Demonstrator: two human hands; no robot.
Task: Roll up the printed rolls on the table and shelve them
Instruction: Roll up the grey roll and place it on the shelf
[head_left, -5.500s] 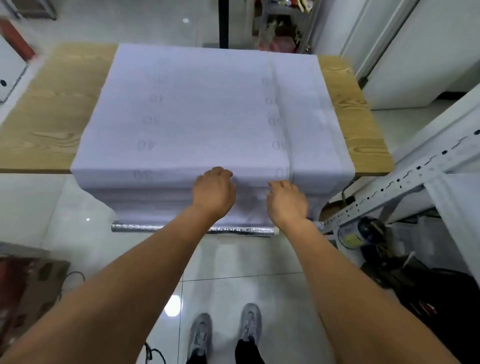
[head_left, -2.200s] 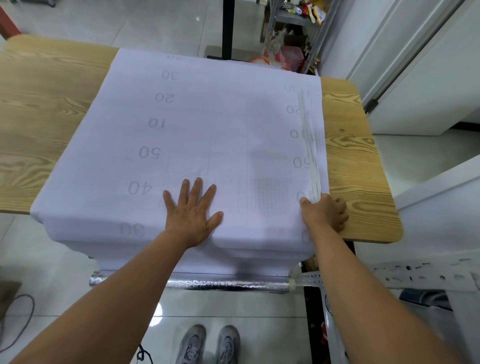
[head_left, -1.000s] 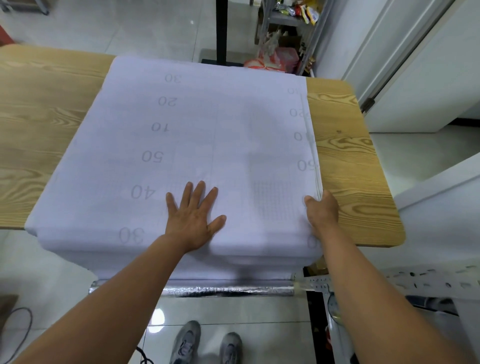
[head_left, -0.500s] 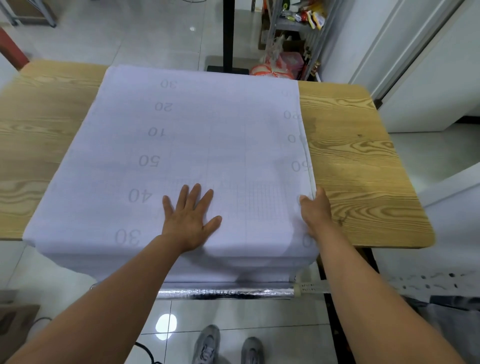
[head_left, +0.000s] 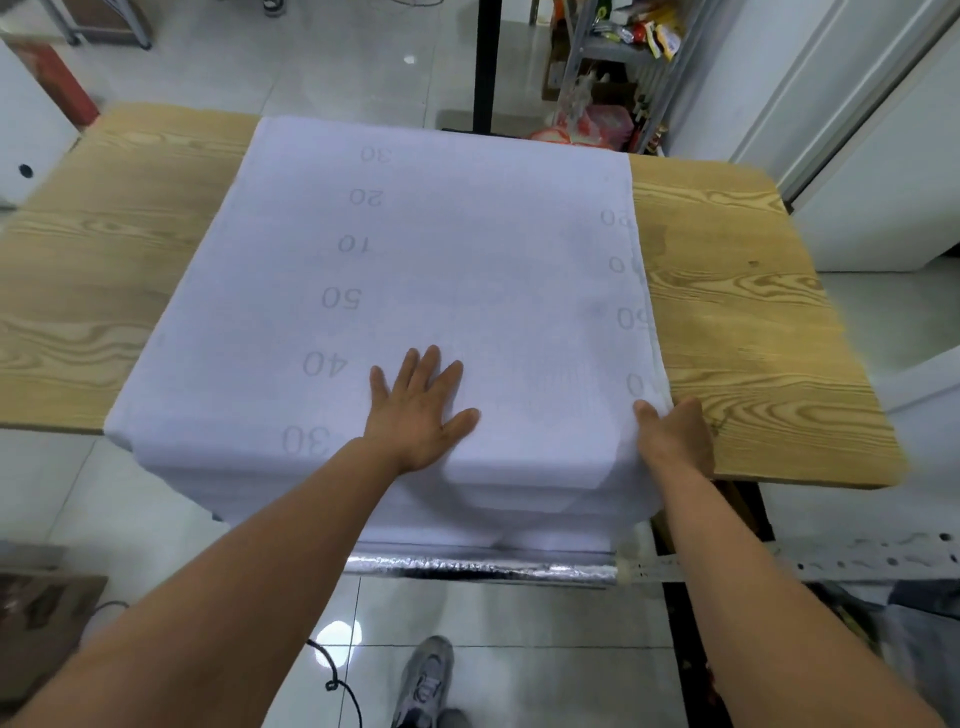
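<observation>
View from my end: the printed sheet (head_left: 467, 291) is spread flat across the middle of the wooden table (head_left: 753, 322), with bare wood showing on the left and right of it. It's a pale, slightly lilac sheet with faint numbers (30, 20, 10, 50, 40, 30) running far to near in a column. They read backwards, and there's a second, partly cut-off column along its right edge. The near end spills over the near table edge in a few soft folds and runs down to a silvery tube (head_left: 483, 566) hanging crosswise below.

The left hand (head_left: 418, 415) is palm down on the sheet close to the near edge, just right of the "40" and "30". The fingers are straight and fanned apart, thumb out to the right.

The right hand (head_left: 675, 436) sits at the sheet's right edge near the near corner. The thumb lies on top of the sheet, but the other fingers are hidden under the hand, so I honestly can't tell if it's pinching the edge or just resting there.

Down on the tiled floor there's one grey shoe (head_left: 426, 680) and a black cable (head_left: 337, 680). A perforated metal rail (head_left: 831, 561) sticks out at the near right, and a cluttered rack (head_left: 618, 52) stands beyond the table.
</observation>
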